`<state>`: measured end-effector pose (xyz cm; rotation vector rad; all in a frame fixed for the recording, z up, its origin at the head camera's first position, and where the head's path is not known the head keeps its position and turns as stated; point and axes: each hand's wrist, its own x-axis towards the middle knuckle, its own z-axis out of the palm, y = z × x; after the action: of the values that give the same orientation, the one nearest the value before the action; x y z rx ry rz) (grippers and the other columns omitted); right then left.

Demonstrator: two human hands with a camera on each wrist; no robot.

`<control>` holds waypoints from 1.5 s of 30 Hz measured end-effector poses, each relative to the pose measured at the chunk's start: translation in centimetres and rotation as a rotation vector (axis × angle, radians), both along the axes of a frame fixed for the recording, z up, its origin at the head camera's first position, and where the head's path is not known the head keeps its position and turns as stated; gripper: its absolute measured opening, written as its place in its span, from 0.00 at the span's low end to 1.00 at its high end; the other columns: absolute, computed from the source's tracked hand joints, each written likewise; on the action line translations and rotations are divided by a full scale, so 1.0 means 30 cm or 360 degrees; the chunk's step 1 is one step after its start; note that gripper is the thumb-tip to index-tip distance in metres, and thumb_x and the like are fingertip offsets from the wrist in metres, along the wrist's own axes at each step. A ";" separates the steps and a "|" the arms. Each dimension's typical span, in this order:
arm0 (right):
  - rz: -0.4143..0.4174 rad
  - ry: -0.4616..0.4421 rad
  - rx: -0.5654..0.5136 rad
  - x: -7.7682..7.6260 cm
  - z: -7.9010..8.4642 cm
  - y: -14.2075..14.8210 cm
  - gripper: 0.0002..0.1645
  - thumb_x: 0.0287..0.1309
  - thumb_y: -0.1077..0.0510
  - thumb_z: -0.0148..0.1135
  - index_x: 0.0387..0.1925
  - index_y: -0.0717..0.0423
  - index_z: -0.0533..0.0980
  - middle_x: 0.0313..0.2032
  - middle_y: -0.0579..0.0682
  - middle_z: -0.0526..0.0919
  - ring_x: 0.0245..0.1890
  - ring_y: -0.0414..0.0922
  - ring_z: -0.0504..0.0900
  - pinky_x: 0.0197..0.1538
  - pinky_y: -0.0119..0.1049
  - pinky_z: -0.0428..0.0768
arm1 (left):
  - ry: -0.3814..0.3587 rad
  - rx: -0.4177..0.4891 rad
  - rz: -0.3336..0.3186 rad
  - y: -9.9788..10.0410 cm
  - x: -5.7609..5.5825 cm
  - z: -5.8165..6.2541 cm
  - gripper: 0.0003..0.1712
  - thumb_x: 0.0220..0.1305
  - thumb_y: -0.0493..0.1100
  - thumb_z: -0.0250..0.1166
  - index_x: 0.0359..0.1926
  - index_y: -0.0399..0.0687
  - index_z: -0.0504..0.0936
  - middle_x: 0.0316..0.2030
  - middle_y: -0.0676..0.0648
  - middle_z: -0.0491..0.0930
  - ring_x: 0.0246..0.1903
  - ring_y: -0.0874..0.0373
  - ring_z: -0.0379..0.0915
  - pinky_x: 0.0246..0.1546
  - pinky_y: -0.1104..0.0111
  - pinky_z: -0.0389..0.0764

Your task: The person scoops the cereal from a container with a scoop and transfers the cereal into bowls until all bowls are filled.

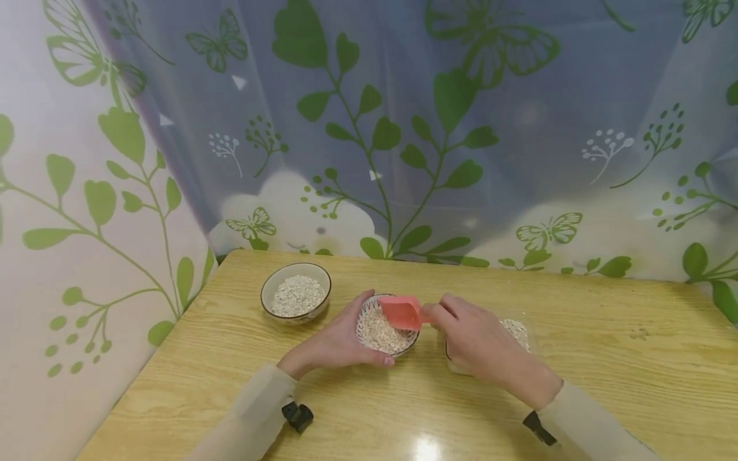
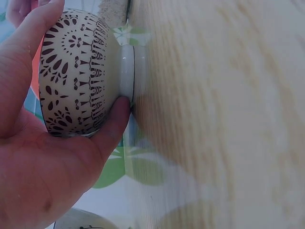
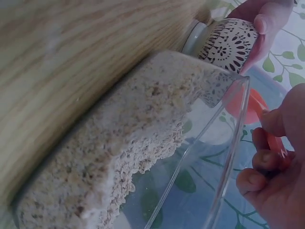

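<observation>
My left hand (image 1: 337, 338) holds a small patterned bowl (image 2: 76, 71) from its left side, fingers and thumb around the wall. The left wrist view shows the bowl's foot right at the tabletop. Oat flakes (image 1: 379, 334) fill much of this bowl. In my right hand (image 1: 478, 339) is the handle of a pink scoop (image 1: 403, 314), pinched between thumb and curled fingers. Its head overlaps the bowl's right rim, tilted over the flakes. Under the right forearm stands a clear container (image 3: 188, 152) of oat flakes (image 3: 119, 124), partly hidden by the hand in the head view.
A larger bowl (image 1: 323, 307) with oat flakes stands at the back left of the wooden table (image 1: 403, 410). Behind the table hangs a leaf-and-butterfly cloth (image 1: 403, 160), which also covers the left side. Black straps with camera mounts (image 1: 298, 416) circle the sleeves.
</observation>
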<state>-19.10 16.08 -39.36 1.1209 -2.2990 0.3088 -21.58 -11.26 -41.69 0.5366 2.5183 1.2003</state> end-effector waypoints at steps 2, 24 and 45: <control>0.0010 -0.0029 -0.0068 -0.002 -0.004 0.002 0.24 0.50 0.75 0.60 0.49 0.55 0.77 0.29 0.43 0.72 0.25 0.34 0.61 0.24 0.21 0.63 | 0.0001 0.0012 -0.0002 0.000 -0.001 -0.002 0.76 0.41 0.61 0.83 0.82 0.53 0.44 0.80 0.41 0.52 0.78 0.42 0.52 0.75 0.39 0.58; 0.0010 -0.0827 -0.0558 0.018 0.024 0.049 0.12 0.70 0.68 0.58 0.52 0.56 0.76 0.26 0.44 0.74 0.22 0.30 0.63 0.23 0.25 0.70 | -0.0065 0.0104 0.0007 -0.007 -0.004 -0.011 0.76 0.40 0.58 0.85 0.82 0.56 0.44 0.76 0.35 0.58 0.74 0.38 0.58 0.71 0.35 0.63; -0.0280 -0.1150 -0.0700 0.048 0.061 0.178 0.12 0.75 0.63 0.54 0.56 0.53 0.74 0.23 0.45 0.74 0.17 0.32 0.62 0.19 0.29 0.67 | 0.0005 0.0002 0.0009 -0.005 0.006 0.001 0.75 0.41 0.62 0.83 0.82 0.60 0.44 0.81 0.38 0.48 0.78 0.37 0.50 0.73 0.34 0.57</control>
<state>-17.67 21.43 -37.54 0.6284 -2.6981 1.2462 -21.40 -11.40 -41.66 0.5321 2.5236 1.2038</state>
